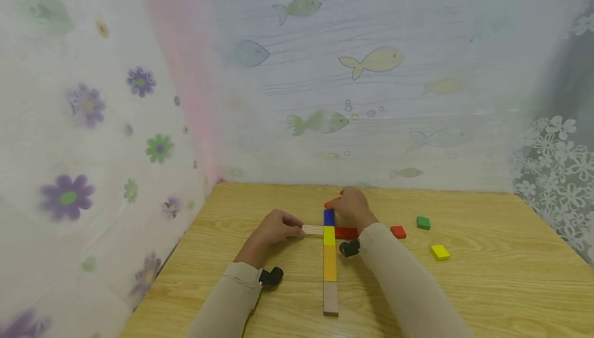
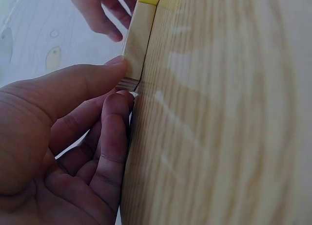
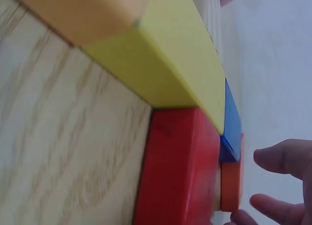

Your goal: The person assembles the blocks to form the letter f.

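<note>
My left hand [image 1: 275,227] pinches the outer end of a plain wooden block [image 1: 313,230] between thumb and fingers; the left wrist view shows the thumb [image 2: 97,79] against that end. The block's other end meets a yellow block [image 1: 329,235]. My right hand [image 1: 353,206] is beside an orange block [image 1: 330,204], which sits askew at the far end of a blue block [image 1: 329,218]. In the right wrist view its fingers [image 3: 282,157] are spread, with a gap between them and the orange block. A red block [image 1: 345,233] extends right from the yellow one.
Toward me the row continues with a yellow-orange block [image 1: 330,263] and a greyish-brown block [image 1: 330,298]. Loose on the right of the wooden table [image 1: 501,276] lie a small red block [image 1: 398,232], a green block [image 1: 423,223] and a yellow block [image 1: 440,252]. Patterned sheets [image 1: 371,147] enclose the table.
</note>
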The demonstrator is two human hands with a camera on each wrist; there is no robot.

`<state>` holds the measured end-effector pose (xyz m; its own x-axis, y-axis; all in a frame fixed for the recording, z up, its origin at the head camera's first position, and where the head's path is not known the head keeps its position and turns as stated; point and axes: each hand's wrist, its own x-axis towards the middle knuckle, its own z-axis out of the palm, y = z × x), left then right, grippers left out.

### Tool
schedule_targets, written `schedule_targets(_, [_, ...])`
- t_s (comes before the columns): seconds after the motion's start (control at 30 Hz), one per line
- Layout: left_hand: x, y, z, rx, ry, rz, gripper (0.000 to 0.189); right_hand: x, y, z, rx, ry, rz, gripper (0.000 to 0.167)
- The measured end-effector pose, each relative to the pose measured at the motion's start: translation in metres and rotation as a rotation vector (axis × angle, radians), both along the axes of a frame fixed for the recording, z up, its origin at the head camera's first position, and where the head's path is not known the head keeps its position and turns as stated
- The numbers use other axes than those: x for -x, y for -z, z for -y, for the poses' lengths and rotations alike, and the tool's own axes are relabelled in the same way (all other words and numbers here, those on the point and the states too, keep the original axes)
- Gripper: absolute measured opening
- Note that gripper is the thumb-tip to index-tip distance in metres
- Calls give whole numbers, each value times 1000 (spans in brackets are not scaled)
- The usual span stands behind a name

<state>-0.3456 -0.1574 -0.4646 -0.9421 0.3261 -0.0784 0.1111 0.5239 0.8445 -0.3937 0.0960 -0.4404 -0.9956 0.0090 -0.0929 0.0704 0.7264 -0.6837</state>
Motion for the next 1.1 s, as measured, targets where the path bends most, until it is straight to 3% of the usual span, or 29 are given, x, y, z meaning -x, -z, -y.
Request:
schedule_targets(0.17, [0, -2, 0, 4, -5, 2, 28, -1, -5, -2, 34, -16, -13, 58])
schedule_targets(0.43, [2, -2, -1, 3, -12, 4, 27, -9, -19, -3, -14, -77, -112, 55])
schedule_targets(0.57, [2, 0, 0, 0, -7, 2, 27, -15, -22, -9, 13, -125, -145, 54])
schedule_targets(0.9, [1, 0, -2, 4, -10, 3, 26, -32, -22, -43, 39, -313, -254, 44])
schedule_targets(1.1, [0, 0, -2, 14, -25, 1, 27, -43, -20, -71, 22, -347, -306, 46])
